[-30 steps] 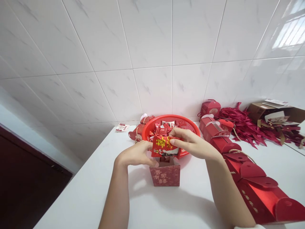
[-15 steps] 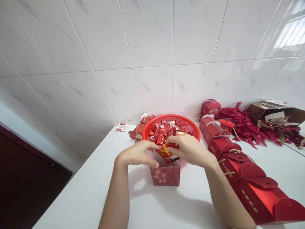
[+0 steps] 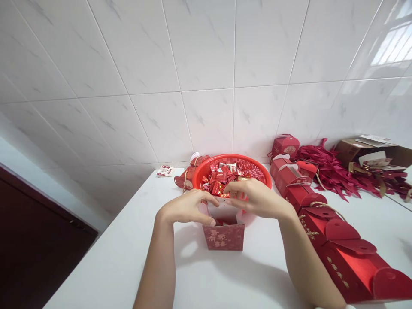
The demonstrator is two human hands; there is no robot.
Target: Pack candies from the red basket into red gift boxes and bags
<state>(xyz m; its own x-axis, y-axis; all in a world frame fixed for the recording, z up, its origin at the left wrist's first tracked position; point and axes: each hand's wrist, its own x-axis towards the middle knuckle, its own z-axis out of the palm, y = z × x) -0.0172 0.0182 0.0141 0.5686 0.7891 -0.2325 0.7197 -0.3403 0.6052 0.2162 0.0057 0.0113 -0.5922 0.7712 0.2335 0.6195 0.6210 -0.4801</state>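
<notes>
Sitting upright on the white table (image 3: 119,249), the open-topped red gift box (image 3: 223,239) wants a light, steadying touch that spares its walls. Left hand (image 3: 186,208): fingers spread, thumb at the front rim. Right hand (image 3: 254,200): loosely curved above the back right, thumb apart, nothing visibly pinched. Just behind, a red plastic basket (image 3: 265,172) of wrapped sweets (image 3: 220,175)!
</notes>
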